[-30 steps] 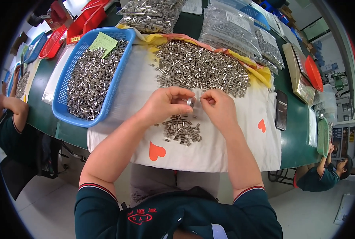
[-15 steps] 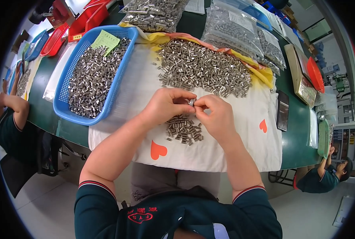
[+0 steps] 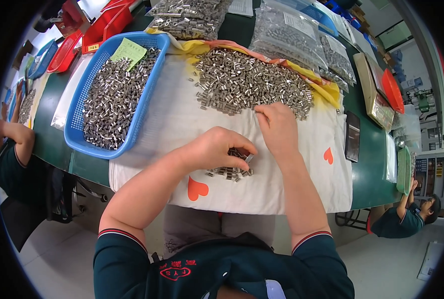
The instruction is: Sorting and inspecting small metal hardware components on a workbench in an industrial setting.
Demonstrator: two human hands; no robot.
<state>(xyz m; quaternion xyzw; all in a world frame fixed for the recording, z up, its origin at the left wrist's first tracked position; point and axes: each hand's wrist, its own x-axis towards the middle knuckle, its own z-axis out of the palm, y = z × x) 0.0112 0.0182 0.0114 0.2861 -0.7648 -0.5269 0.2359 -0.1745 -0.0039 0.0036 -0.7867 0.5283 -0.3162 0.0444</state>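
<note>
My left hand (image 3: 214,149) is curved low over a small heap of short metal cylinders (image 3: 229,174) on a white cloth (image 3: 167,109). Between its thumb and fingertips sits one shiny metal cylinder (image 3: 249,158). My right hand (image 3: 279,129) reaches to the near edge of a larger spread of the same cylinders (image 3: 252,79). Its thumb and forefinger are closed together there; whether a piece is between them is too small to tell. The left hand covers part of the small heap.
A blue basket (image 3: 72,119) full of cylinders and a green paper slip stands at left. Bags of metal parts (image 3: 286,40) lie behind a yellow cloth edge (image 3: 326,89). At right are a black phone-like device (image 3: 352,137) and a red tray (image 3: 393,92). Other people sit at both sides.
My hands, together around a small metal piece before, have parted. The left came down toward the small heap with a piece; the right moved forward to the large spread.
</note>
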